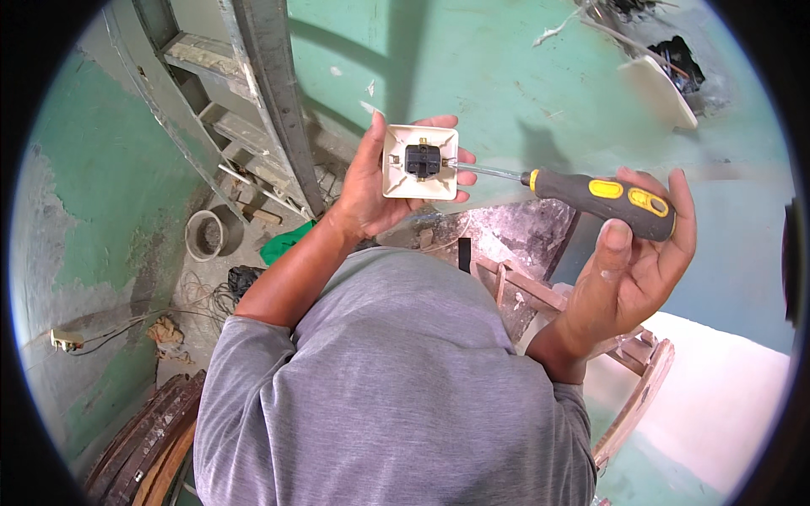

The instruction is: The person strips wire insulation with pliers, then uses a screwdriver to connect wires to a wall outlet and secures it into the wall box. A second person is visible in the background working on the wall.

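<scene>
A square cream wall socket (402, 187) lies back side up in my left hand (361, 192), the thumb along its left edge and the fingers beneath it. At its centre sits a black terminal block (422, 160) with brass-coloured metal parts around it. My right hand (633, 282) has hold of a screwdriver (574, 191) by the end of its black and yellow handle, between thumb and fingers. The shaft points left, and its tip meets the metal terminal on the block's right side. Whether the tip sits in a screw slot is too small to tell.
A metal ladder (274, 101) stands at the far left, near a bucket (205, 234). Wooden ladder parts (637, 405) are at my right. Ahead, a white cover plate (666, 88) hangs by a dark wall opening with wires. Cables (221, 297) and debris lie on the floor.
</scene>
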`<state>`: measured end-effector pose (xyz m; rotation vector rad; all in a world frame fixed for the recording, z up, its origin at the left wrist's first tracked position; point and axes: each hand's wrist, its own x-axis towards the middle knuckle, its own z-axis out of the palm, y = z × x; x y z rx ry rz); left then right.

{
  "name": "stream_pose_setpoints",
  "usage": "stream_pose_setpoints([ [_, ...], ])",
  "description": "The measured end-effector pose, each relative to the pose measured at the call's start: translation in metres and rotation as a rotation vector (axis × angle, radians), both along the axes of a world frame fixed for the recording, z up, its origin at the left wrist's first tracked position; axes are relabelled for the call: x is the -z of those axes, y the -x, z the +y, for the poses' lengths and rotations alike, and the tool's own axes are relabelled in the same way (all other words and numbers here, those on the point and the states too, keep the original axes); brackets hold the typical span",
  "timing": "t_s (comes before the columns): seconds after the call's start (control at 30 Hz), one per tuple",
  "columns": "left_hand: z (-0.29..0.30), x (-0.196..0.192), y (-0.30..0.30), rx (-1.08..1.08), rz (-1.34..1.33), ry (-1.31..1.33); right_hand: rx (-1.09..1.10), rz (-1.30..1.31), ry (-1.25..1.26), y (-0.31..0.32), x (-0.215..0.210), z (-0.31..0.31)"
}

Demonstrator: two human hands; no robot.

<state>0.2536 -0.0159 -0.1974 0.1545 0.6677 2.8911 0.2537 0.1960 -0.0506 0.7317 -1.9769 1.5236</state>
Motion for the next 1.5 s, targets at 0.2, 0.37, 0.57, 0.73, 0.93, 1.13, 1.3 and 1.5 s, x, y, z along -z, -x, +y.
stream_pose_setpoints([
  [0.2, 0.027, 0.003, -0.003, -0.009, 0.009, -0.027, -0.041, 0.004, -0.024, 0.004, 0.002, 0.028],
  [0.37, 0.046, 0.009, -0.008, -0.007, 0.007, -0.025, -0.13, -0.032, -0.033, 0.003, 0.006, 0.048],
  [0.57, 0.066, 0.007, -0.015, -0.063, -0.114, -0.02, -0.128, -0.009, -0.006, 0.007, 0.012, 0.065],
  [0.73, 0.075, 0.019, -0.017, -0.045, -0.105, -0.195, -0.131, -0.03, 0.062, 0.006, 0.029, 0.079],
  [0.93, 0.078, 0.029, -0.02, -0.024, -0.113, -0.307, -0.097, -0.153, 0.072, -0.007, 0.046, 0.095],
  [1.13, 0.082, 0.029, -0.023, -0.018, -0.128, -0.308, -0.098, -0.163, 0.109, -0.017, 0.055, 0.093],
  [1.3, 0.085, 0.012, -0.024, -0.145, -0.14, -0.1, -0.101, -0.137, 0.076, -0.022, 0.063, 0.095],
  [1.5, 0.075, 0.003, -0.022, -0.327, -0.098, 0.134, -0.135, -0.148, 0.013, -0.023, 0.08, 0.098],
])
